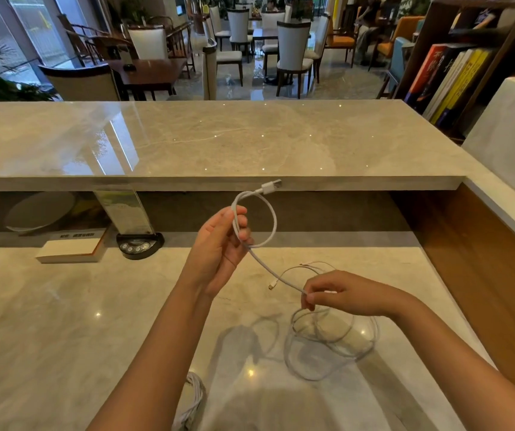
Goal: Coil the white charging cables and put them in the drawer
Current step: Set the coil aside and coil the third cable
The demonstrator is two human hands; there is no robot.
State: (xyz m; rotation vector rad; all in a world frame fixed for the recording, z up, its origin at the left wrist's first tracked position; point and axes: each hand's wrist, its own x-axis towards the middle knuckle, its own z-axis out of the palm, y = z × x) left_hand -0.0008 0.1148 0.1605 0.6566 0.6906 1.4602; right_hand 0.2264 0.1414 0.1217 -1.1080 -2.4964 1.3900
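Observation:
My left hand [222,244] is raised above the marble desk [63,321] and holds one loop of a white charging cable [270,222] between thumb and fingers. The cable's USB plug [271,185] sticks up and to the right of the loop. From the loop the cable runs down to my right hand [343,295], which pinches it near the desk. More loose white cable loops [327,343] hang blurred under my right hand. Another bundle of white cable [194,399] lies on the desk beside my left forearm. No drawer is in view.
A raised marble counter [203,141] runs across behind the desk. Under its ledge stand a white book [69,248], a clear sign holder [125,209] on a black round base [139,244] and a white bowl [39,213]. A wooden side panel [483,259] borders the right.

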